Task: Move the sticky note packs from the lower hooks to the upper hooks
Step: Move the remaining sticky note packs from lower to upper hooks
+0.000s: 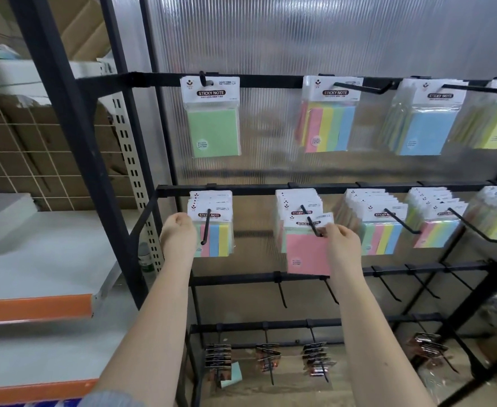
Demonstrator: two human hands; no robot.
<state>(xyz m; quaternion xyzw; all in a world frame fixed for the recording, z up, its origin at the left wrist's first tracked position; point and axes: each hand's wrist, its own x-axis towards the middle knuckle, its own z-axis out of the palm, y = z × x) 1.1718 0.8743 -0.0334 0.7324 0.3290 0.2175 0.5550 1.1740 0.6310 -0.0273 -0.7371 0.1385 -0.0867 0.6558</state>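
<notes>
A black wire rack carries sticky note packs on two rails. On the upper rail hang a green pack (213,118), a striped pack (328,116) and a blue pack (426,118). The lower rail (253,190) holds several stacks. My right hand (341,245) pinches the front pink pack (307,248) near the tip of its hook (312,221). My left hand (178,236) reaches the left edge of the leftmost striped stack (213,227), fingers hidden behind it.
Bare hooks (282,292) stick out from a third rail below. Dark packets (218,359) hang on the lowest rail. A metal shelf with an orange edge (35,306) stands at the left, cardboard boxes (74,24) above it. A ribbed translucent panel (300,39) backs the rack.
</notes>
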